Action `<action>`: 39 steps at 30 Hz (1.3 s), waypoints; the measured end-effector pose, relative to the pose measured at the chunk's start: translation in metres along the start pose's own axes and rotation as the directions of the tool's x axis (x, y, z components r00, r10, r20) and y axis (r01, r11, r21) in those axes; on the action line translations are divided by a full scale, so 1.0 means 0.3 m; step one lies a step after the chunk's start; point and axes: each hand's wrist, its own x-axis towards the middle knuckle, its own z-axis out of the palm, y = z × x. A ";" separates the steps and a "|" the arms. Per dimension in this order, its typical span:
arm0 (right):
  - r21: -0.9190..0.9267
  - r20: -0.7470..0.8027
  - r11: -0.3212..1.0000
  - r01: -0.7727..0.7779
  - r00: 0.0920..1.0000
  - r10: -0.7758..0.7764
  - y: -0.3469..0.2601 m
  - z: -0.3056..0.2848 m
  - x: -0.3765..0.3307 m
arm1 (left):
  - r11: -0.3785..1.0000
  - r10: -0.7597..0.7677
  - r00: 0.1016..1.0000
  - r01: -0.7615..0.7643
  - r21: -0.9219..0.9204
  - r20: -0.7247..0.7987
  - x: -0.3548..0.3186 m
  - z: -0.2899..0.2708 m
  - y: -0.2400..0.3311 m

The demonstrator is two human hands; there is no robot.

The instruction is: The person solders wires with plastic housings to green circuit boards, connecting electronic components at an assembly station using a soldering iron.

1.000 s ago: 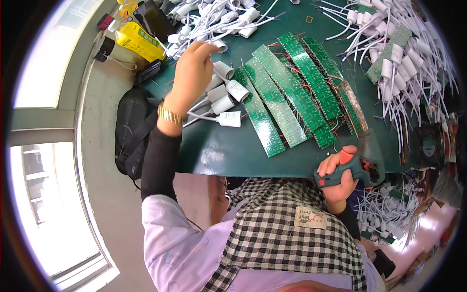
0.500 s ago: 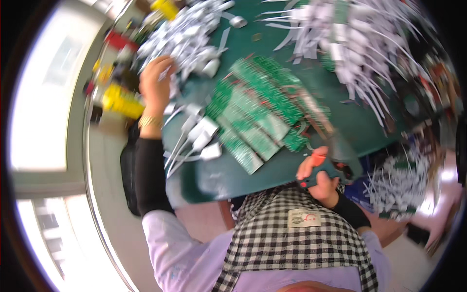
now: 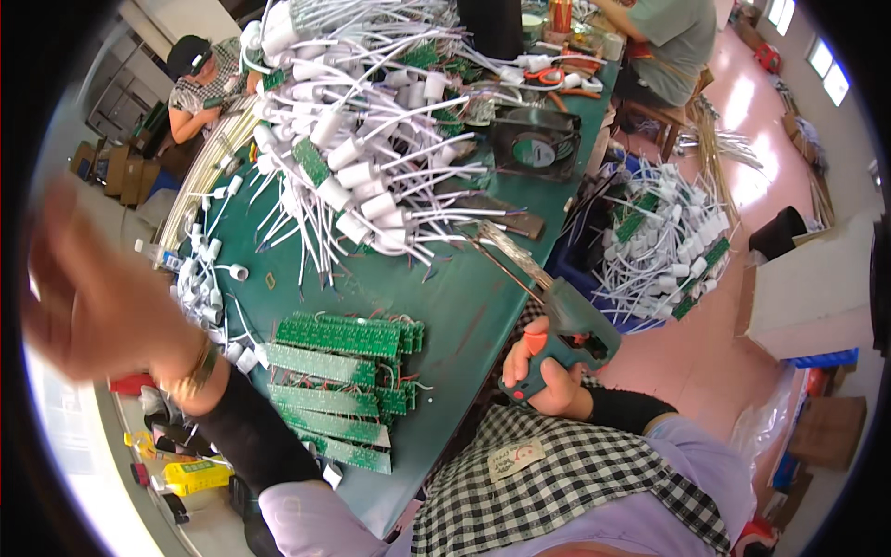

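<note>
My right hand (image 3: 549, 373) is wrapped round the grip of a dark green soldering gun (image 3: 580, 325) with an orange trigger. Its thin metal tip points up and left, over the edge of the green table. My left hand (image 3: 116, 292) is raised at the far left, close to the camera; motion smears its fingers, so I cannot tell whether it holds anything. Between my arms lie several strips of green circuit boards (image 3: 325, 399) with red wires. A large heap of white lamp holders with white leads (image 3: 362, 176) covers the table beyond them.
Smaller white wired parts (image 3: 200, 283) lie along the table's left side. A black fan (image 3: 536, 144) and orange-handled pliers (image 3: 580, 85) sit farther back. A blue crate (image 3: 640, 325) of wired parts stands at right. Two other people work across and behind the table.
The whole view has swung round to the right. My left hand has left the white parts and come up toward the camera. My right hand still grips the soldering gun.
</note>
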 end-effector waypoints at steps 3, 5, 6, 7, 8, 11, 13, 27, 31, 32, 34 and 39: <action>-0.021 -0.029 1.000 0.007 1.000 -0.008 -0.005 -0.041 -0.013 | 0.919 0.145 0.984 -0.095 -0.382 0.104 -0.038 0.316 0.196; -0.005 -0.049 1.000 -0.023 0.999 0.022 -0.004 -0.043 -0.033 | 0.848 0.225 0.870 0.046 -0.528 0.438 -0.040 0.396 0.365; 0.013 -0.077 0.999 -0.037 0.996 0.038 -0.002 -0.052 -0.034 | 0.779 0.182 0.837 0.198 -0.595 0.517 -0.065 0.417 0.395; 0.021 -0.076 1.000 -0.004 0.997 0.005 -0.002 -0.045 -0.031 | 0.832 0.212 0.835 0.118 -0.542 0.507 -0.081 0.404 0.393; 0.023 -0.076 1.000 -0.003 0.997 0.004 -0.003 -0.054 -0.022 | 0.876 0.242 0.830 0.036 -0.480 0.504 -0.092 0.373 0.375; 0.013 -0.016 1.000 -0.021 1.000 0.021 0.027 -0.062 -0.013 | 0.918 0.212 0.820 0.020 -0.396 0.533 -0.127 0.231 0.267; 0.041 0.004 0.996 -0.074 0.997 0.074 0.033 -0.065 0.009 | 0.950 0.192 0.780 0.004 -0.311 0.596 -0.165 0.123 0.171; 0.106 0.256 0.927 -0.360 0.910 0.325 0.146 0.113 0.094 | 0.696 -0.718 0.110 0.088 0.712 0.688 -0.771 -0.661 -0.742; 0.045 0.268 0.962 -0.271 0.931 0.250 0.161 0.100 0.093 | 0.783 -0.613 0.167 0.000 0.622 0.772 -0.838 -0.581 -0.742; 0.037 0.254 0.964 -0.263 0.936 0.245 0.163 0.096 0.093 | 0.803 -0.592 0.087 -0.009 0.595 0.801 -0.829 -0.546 -0.726; 0.047 0.263 0.963 -0.266 0.933 0.245 0.162 0.107 0.086 | 0.767 -0.642 0.113 0.091 0.635 0.758 -0.854 -0.557 -0.801; 0.006 0.286 0.964 -0.264 0.925 0.251 0.164 0.109 0.086 | 0.790 -0.599 0.676 0.412 0.455 0.429 -0.688 -0.542 -0.823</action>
